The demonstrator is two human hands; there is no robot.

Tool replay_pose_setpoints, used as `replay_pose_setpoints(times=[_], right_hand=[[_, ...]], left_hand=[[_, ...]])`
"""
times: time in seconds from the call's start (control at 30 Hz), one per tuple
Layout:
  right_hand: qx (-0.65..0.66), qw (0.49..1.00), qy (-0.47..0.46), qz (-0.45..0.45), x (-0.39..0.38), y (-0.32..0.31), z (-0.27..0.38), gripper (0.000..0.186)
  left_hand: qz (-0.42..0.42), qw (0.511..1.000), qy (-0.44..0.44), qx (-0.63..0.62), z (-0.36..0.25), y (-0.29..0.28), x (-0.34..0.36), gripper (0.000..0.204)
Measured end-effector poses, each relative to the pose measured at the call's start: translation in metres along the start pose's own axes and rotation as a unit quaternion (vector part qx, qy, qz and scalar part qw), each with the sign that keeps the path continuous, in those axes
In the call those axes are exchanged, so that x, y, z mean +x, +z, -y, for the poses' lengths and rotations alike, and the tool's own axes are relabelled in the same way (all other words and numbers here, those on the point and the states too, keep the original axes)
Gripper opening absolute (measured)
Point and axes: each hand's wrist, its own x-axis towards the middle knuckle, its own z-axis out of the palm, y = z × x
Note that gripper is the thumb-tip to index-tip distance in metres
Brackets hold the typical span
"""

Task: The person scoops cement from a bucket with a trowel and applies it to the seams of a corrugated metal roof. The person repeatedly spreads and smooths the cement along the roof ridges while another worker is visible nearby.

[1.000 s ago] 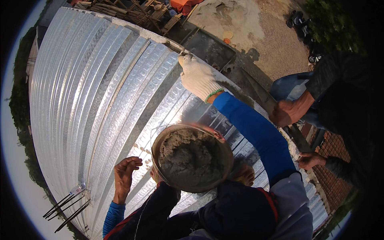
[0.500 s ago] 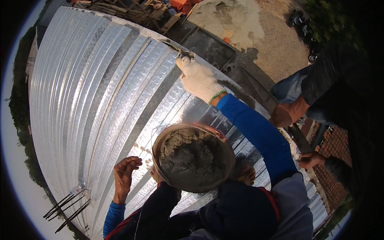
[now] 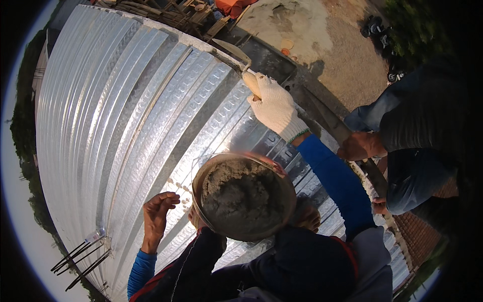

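My right hand (image 3: 274,108), in a cream knit glove, is closed around the wooden handle of a trowel (image 3: 251,84). The trowel's blade reaches up and left, over the roof's mortar-smeared edge (image 3: 201,44). Bare and held up at the lower left, my left hand (image 3: 156,219) has its fingers loosely bent with nothing in them. Between my legs, to the right of that hand, stands a round bucket (image 3: 292,204) with a wire handle. Wet grey mortar (image 3: 241,196) heaps inside it.
Ribbed shiny metal sheeting (image 3: 126,116) spreads beneath me. At right, another person's hand (image 3: 359,146) rests at a long board (image 3: 327,118) beside the edge. Rebar (image 3: 80,261) sticks out at lower left. Below the edge lie stacked timber (image 3: 176,17) and concrete ground (image 3: 282,30).
My right hand has moved right and slightly down along the edge with the trowel, whose blade shows more fully. The other person at right has shifted, a leg coming lower. My left hand barely moved.
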Motion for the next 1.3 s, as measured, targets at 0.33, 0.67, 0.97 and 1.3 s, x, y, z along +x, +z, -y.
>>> replay_pose_setpoints(times=[0.33, 0.67, 0.97, 1.3], right_hand=[[0.001, 0.999, 0.019, 0.032, -0.024, 0.019, 0.014, 0.048], [0.009, 0.999, 0.035, 0.018, -0.027, 0.016, 0.000, 0.056], [-0.003, 0.997, 0.052, 0.049, -0.038, 0.026, 0.016, 0.049], [-0.012, 0.998, 0.024, 0.058, -0.002, 0.026, 0.017, 0.053]], left_hand=[[0.015, 1.000, 0.002, -0.007, -0.005, 0.007, 0.001, 0.029], [0.017, 1.000, 0.000, 0.000, -0.005, 0.008, 0.006, 0.030], [0.017, 1.000, 0.008, 0.001, -0.004, 0.008, 0.003, 0.026], [0.015, 1.000, 0.012, -0.005, -0.003, 0.008, 0.005, 0.027]])
